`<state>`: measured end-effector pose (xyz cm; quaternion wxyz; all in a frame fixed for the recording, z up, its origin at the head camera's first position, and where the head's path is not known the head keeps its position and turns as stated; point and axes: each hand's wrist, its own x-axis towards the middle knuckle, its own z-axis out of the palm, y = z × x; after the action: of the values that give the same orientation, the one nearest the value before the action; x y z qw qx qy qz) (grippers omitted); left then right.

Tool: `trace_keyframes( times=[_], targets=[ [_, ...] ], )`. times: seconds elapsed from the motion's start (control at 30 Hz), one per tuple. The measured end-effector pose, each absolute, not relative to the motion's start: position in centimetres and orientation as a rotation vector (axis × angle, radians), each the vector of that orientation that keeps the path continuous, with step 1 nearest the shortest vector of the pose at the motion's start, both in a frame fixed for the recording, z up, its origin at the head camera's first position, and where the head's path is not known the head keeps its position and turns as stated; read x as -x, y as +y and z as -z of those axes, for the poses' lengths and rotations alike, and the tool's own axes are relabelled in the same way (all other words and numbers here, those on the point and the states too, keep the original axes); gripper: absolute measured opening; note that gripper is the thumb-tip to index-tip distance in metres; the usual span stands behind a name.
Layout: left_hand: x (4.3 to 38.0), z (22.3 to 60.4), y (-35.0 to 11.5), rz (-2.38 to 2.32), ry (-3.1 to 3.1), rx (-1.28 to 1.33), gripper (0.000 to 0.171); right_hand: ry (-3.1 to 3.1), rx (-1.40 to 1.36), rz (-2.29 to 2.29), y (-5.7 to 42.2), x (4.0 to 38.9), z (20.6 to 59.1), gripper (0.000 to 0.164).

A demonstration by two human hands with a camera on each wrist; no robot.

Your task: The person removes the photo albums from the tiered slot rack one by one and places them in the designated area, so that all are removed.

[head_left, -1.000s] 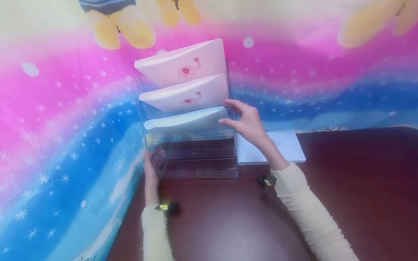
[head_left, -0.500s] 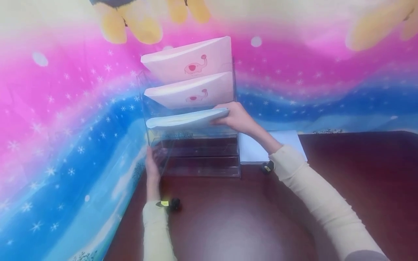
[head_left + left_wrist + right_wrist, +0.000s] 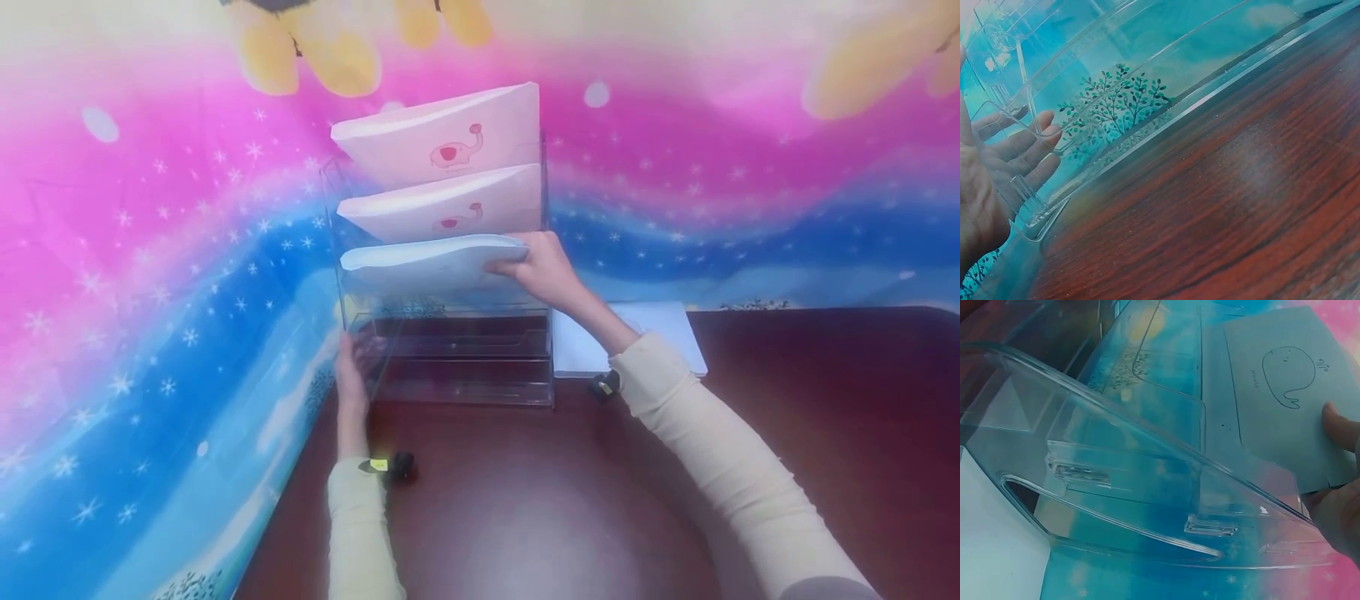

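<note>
A clear tiered display rack [image 3: 457, 393] stands on the table. My right hand [image 3: 553, 271] pinches the right edge of a pale blue booklet [image 3: 420, 268] in the rack, thumb on the front. In the right wrist view, this booklet [image 3: 1254, 419] shows a whale drawing on its cover, and its lower part sits behind clear plastic. Two pink booklets with elephant drawings, an upper one [image 3: 397, 150] and a lower one [image 3: 405, 218], lean in the tiers above. Against the rack's left side rests my left hand [image 3: 352, 375], its fingers extended behind the clear plastic [image 3: 1022, 153].
To the right of the rack, a white booklet or stack [image 3: 667, 346] lies flat on the dark reddish-brown table [image 3: 510, 500]. A colourful printed cloth [image 3: 712, 192] hangs behind the rack and along the left. The front tiers of the rack show no booklets.
My right hand has moved in from beside the blue booklet and taken hold of its right edge. The booklet has shifted slightly upward. My left hand stays at the rack's side.
</note>
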<state>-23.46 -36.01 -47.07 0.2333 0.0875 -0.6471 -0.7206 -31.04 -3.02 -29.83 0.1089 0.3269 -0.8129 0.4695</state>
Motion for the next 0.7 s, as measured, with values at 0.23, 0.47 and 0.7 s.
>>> trace_keyframes(
  times=[0.23,0.47,0.7],
  targets=[
    [23.3,47.1,-36.0,1.991,-1.780,-0.248,0.074,-2.397,-0.973,-1.365,-3.1,30.9,29.7,0.025],
    [22.7,46.3,-35.8,2.036,-1.805,-0.213,0.068,-2.425,-0.979,-1.369,-2.8,30.6,29.7,0.027],
    [21.7,44.8,-35.0,2.019,-1.795,-0.153,0.066,-2.417,-0.999,-1.357,-2.9,30.7,29.5,0.029]
  ],
)
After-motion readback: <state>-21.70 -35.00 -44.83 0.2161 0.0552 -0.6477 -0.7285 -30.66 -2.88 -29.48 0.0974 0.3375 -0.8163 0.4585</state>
